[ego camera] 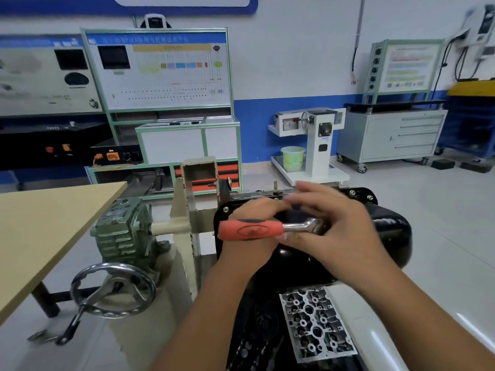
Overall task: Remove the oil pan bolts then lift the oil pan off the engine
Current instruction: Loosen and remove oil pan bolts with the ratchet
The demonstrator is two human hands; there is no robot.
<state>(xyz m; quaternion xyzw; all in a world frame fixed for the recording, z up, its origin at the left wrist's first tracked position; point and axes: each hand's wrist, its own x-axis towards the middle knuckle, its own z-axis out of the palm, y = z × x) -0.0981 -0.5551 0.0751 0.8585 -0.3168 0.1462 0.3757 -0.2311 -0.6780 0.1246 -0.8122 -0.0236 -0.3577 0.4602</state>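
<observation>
A: Hands first, quick. Your left hand, centre frame, is curled round the chrome ratchet wrench with the red rubber grip, holding it by the handle, which lies level and points frame-left.

B: And your right hand?

A: It sits at the ratchet head just right of centre, fingers bent over it. Blurred, so I can't tell if it really pinches the head or only rests there. No socket visible under it.

B: Task thing?

A: The glossy black steel oil pan is right under your hands, centre-right, seated on the upturned engine. Small silver flange bolts show along its far rim, more at the left corner. So bolts not out, pan not lifted.

B: Around it?

A: Cream engine stand post just left of the pan, green gearbox with the grey handwheel lower left, tan tabletop at left edge. An aluminium cylinder head lies at bottom centre.

B: Risks?

A: My read: you're fiddling with the head in mid-air, so a loose socket could drop onto the pan or floor. Seat it crooked on a bolt and it may slip and round the head. Miss a hidden near-side bolt and lifting would bend the flange.
</observation>
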